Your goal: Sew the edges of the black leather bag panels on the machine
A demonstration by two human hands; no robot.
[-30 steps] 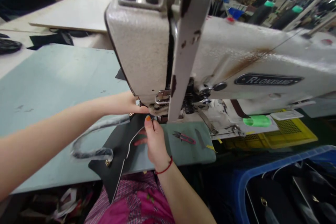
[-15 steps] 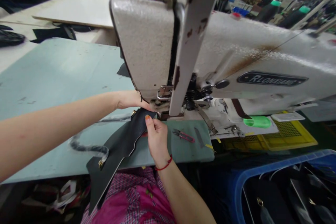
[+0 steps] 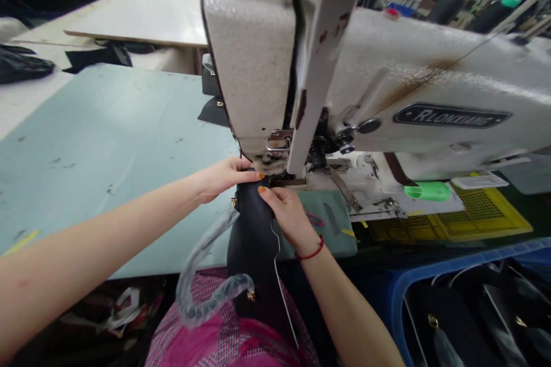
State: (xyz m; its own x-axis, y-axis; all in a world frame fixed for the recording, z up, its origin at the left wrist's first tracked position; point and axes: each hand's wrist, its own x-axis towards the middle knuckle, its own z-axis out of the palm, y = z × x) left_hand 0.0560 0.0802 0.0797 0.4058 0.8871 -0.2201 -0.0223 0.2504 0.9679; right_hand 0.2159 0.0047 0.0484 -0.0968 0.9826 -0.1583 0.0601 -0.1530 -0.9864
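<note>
Black panel (image 3: 253,235) dead centre, long axis running down the frame, its bulk below both hands! Right hand (image 3: 289,213) pinches its right edge; left hand (image 3: 228,178), nearer the machine (image 3: 253,63), lays a thumb across the top end, its other fingers too hidden to call. Pale green table (image 3: 107,143) beneath, blue bin (image 3: 400,287) lower right, white board (image 3: 142,11) upper left.

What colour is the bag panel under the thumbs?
The bag panel is black, with a thin pale line along one edge; best seen in the head view.
</note>
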